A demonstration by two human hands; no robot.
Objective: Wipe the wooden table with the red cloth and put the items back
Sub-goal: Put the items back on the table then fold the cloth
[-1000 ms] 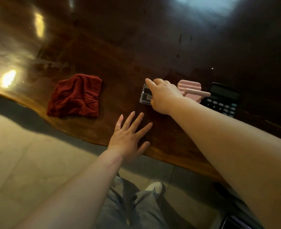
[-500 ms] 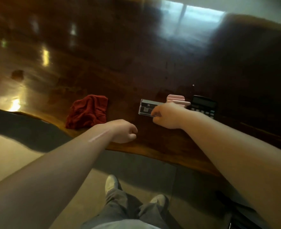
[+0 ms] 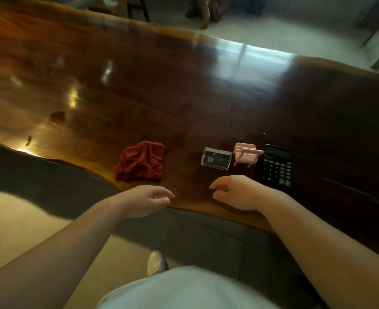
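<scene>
A crumpled red cloth [image 3: 141, 161] lies on the dark wooden table [image 3: 184, 90] near its front edge. To its right stand a clear plastic card holder [image 3: 216, 161], a pink stand [image 3: 246, 155] and a black calculator [image 3: 276, 168], in a row. My left hand [image 3: 146, 200] hovers at the table's front edge, below and right of the cloth, fingers loosely curled and empty. My right hand [image 3: 235, 192] hangs just in front of the card holder, apart from it, also empty with fingers relaxed.
The glossy table stretches far to the left and back, with bright reflections. Its wavy front edge runs past my hands. Tiled floor and a dark mat lie below. Furniture legs [image 3: 137, 7] stand beyond the far edge.
My right hand has let go of the card holder and pulled back toward me. My left hand has opened from a fist. The view has risen and widened.
</scene>
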